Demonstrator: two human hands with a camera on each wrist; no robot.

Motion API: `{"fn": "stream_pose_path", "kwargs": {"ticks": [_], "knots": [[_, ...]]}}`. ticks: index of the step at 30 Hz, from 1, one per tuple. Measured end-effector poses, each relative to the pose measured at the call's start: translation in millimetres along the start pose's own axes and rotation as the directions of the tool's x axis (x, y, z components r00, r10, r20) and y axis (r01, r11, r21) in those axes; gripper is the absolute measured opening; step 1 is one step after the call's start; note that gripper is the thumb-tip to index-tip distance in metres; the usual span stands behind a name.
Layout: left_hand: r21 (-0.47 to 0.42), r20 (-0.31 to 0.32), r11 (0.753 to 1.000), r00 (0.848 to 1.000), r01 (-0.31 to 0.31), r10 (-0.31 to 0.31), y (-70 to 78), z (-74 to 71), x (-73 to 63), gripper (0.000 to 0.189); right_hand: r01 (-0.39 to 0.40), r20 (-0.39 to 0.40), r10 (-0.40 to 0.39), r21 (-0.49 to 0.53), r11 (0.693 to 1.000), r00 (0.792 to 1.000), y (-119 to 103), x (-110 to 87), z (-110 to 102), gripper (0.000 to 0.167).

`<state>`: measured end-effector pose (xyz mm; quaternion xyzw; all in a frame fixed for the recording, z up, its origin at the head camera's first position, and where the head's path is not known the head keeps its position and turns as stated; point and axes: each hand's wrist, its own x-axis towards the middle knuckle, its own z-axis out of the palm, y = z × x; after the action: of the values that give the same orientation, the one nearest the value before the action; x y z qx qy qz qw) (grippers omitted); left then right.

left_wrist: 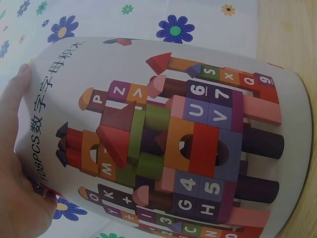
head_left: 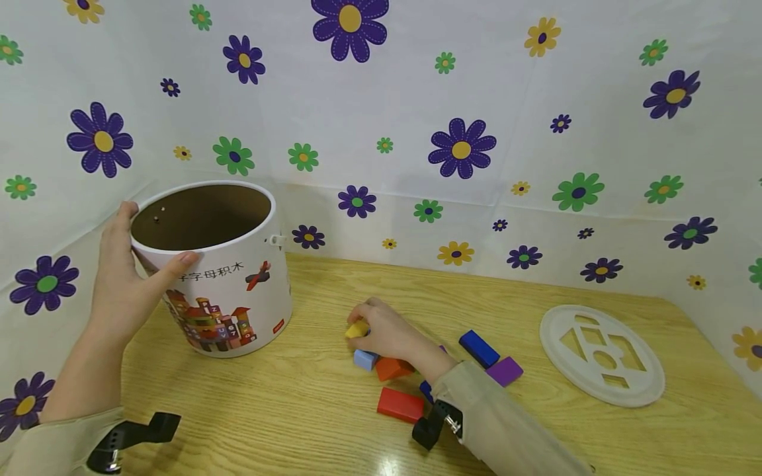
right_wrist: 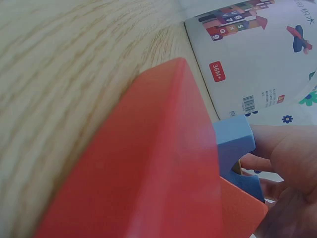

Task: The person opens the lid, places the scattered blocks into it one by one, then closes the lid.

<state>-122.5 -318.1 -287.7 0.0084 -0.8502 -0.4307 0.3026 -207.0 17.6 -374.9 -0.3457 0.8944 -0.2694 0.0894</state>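
Observation:
My left hand (head_left: 127,271) grips the rim of a white block bucket (head_left: 270,311), its thumb over the near edge and its fingers round the far left side. The bucket stands on the table, with a printed block castle (left_wrist: 198,134) on its wall. Between the fingers of my right hand (head_left: 387,334) is a yellow block (head_left: 356,329). Just below that hand lie a light blue block (head_left: 366,359) and an orange block (head_left: 393,369), partly covered by it. Nearer to me is a red block (head_left: 401,404), which looms large in the right wrist view.
Right of the right forearm lie a dark blue block (head_left: 479,348) and a purple block (head_left: 505,371). A round white lid (head_left: 647,380) with shaped holes lies flat farther right. Behind the wooden table (head_left: 297,423) hangs a flowered white cloth (head_left: 393,106).

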Motion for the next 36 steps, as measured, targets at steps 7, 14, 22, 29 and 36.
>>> {"fn": "stream_pose_path", "kwargs": {"ticks": [7, 14, 22, 29, 36], "knots": [[0.000, 0.002, 1.000, 1.000, -0.004, 0.004, -1.7, -0.4, -0.1, 0.094, 0.009, 0.004, -0.009, -0.008, 1.000, 1.000, 1.8, -0.1, 0.7, 0.031], [0.004, 0.006, 1.000, 1.000, 0.002, -0.002, -0.9, -0.1, 0.6, 0.094, 0.018, 0.000, -0.018, 0.077, 0.997, 1.000, 2.9, 1.4, -4.1, 0.033], [-0.005, 0.004, 1.000, 1.000, 0.007, -0.007, 1.4, 0.7, 0.4, 0.095, 0.033, -0.047, -0.028, 0.122, 0.992, 0.998, -5.4, 4.0, -13.4, 0.036], [-0.006, 0.008, 1.000, 1.000, 0.016, -0.016, 2.6, 1.5, 2.9, 0.095, 0.074, -0.088, -0.065, 0.096, 0.993, 0.994, -23.1, 4.8, -22.0, 0.036], [-0.003, 0.009, 1.000, 1.000, 0.016, -0.016, 2.8, 1.2, 4.6, 0.095, 0.129, -0.125, -0.112, 0.132, 0.983, 0.986, -38.8, 6.2, -27.1, 0.033]]}}
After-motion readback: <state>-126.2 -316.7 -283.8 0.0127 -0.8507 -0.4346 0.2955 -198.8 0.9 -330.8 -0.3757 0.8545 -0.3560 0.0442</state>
